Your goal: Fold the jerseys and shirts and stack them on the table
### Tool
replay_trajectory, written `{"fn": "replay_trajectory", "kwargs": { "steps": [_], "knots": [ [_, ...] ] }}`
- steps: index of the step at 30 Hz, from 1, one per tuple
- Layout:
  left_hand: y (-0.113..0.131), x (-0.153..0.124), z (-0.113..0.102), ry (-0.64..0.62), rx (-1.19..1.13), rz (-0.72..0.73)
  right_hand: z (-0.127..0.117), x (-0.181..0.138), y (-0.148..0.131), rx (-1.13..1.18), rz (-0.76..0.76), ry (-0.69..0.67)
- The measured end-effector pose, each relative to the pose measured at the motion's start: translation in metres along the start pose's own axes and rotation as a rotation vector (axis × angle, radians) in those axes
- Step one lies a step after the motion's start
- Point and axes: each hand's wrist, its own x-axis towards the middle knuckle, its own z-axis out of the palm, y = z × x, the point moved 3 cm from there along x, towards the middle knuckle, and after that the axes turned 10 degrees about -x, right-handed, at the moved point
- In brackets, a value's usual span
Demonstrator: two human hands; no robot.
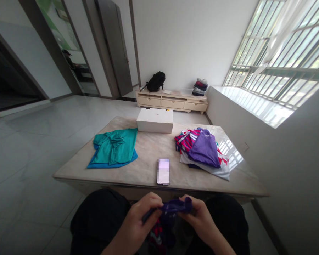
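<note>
A dark purple garment (172, 209) with red and white patches lower down hangs between my knees. My left hand (146, 211) pinches its upper edge from the left. On the right, my right hand (195, 212) grips the same edge, so a short span is stretched between both hands. The lower part falls into shadow, and its full shape is hidden. Just beyond my hands, a phone (163, 171) with a lit, blurred screen lies near the table's front edge.
On the stone-topped table (149, 152) lie teal and blue garments (117, 147) at left, a white box (155, 120) at the back, and a pile of purple, red and white garments (203, 148) at right. A low cabinet (172, 102) with a black backpack (156, 81) stands behind.
</note>
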Motion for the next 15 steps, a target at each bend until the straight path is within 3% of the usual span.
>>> {"fn": "replay_trajectory", "kwargs": {
  "steps": [4, 8, 11, 15],
  "knots": [
    [-0.017, 0.008, -0.008, 0.147, 0.214, 0.03, -0.019, 0.0, -0.027, -0.235, -0.158, 0.114],
    [-0.019, 0.035, -0.002, 0.25, 0.308, 0.027, -0.035, 0.002, -0.041, -0.53, -0.28, 0.196],
    [-0.011, 0.073, 0.006, 0.325, 0.306, -0.021, -0.047, 0.014, -0.051, -0.721, -0.33, 0.284],
    [-0.004, 0.142, 0.024, 0.397, 0.332, -0.018, -0.079, 0.048, -0.064, -0.831, -0.277, 0.42]
  ]
}}
